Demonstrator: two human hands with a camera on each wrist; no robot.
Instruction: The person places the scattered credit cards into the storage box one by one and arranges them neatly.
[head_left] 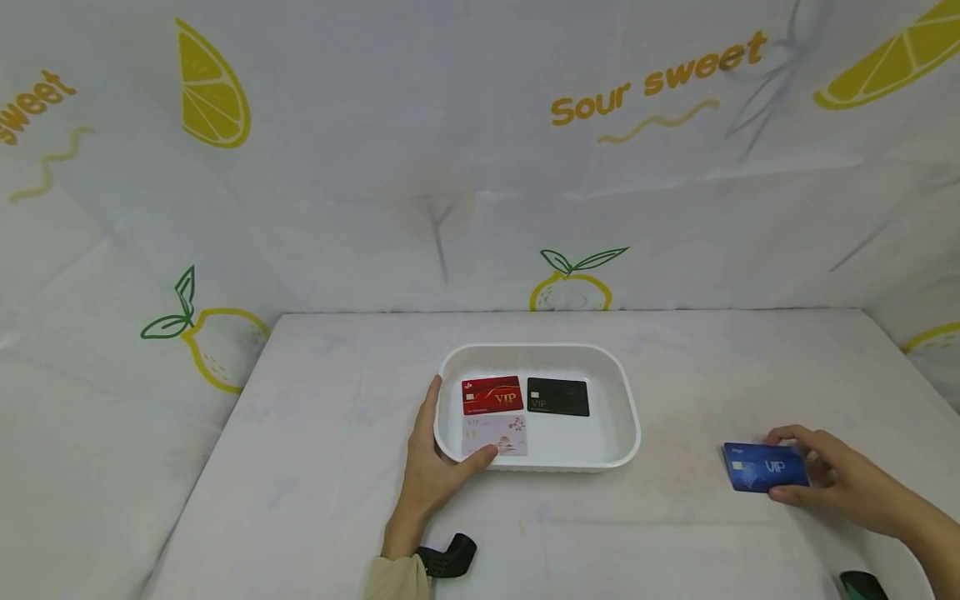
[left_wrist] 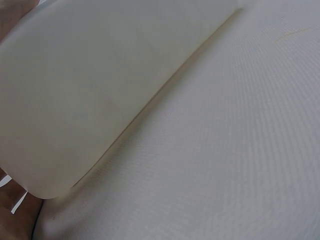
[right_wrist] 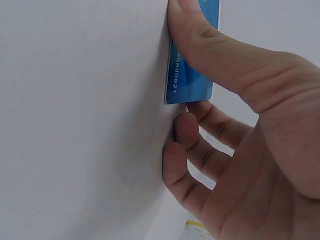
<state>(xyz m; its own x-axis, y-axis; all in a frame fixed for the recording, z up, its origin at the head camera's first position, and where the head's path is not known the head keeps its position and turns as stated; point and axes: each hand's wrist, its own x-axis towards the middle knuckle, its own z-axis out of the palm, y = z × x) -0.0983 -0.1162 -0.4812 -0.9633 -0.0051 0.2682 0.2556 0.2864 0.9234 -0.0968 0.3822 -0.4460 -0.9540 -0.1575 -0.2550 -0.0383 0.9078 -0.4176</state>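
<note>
A white plastic tray (head_left: 611, 454) sits on the table in the head view. Inside it lie a red VIP card (head_left: 491, 395), a black VIP card (head_left: 558, 397) and, below the red one, a pale pink card (head_left: 491, 435). My left hand (head_left: 435, 467) grips the tray's near left corner, thumb over the front rim and fingers along the left side. In the left wrist view the tray's outer wall (left_wrist: 100, 90) hides most of that hand. Off to the right, my right hand (head_left: 840, 479) pinches a blue VIP card (head_left: 765, 467) by its right end, between thumb and fingers, low over the tabletop.
White cloth covers the table (head_left: 315, 500). A wall of lemon-printed sheeting (head_left: 480, 167) rises along the back and the sides. A black wrist strap piece (head_left: 450, 557) sits by my left wrist, and a dark object (head_left: 862, 585) shows at the lower right edge.
</note>
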